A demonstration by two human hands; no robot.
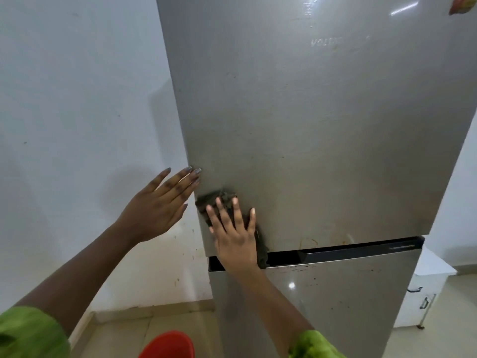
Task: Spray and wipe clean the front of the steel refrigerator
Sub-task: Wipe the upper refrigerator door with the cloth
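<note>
The floor [134,329] is laid with pale beige tiles, thin grout lines running across them, and a matching tiled skirting meets the white wall at the left. The steel refrigerator [322,306] stands directly on the floor, its base out of view at the bottom edge. A red bucket [169,344] sits on the tiles just left of the refrigerator, only its rim showing. To the right, a low white cabinet [419,303] stands on small feet on the same floor, close beside the refrigerator.
</note>
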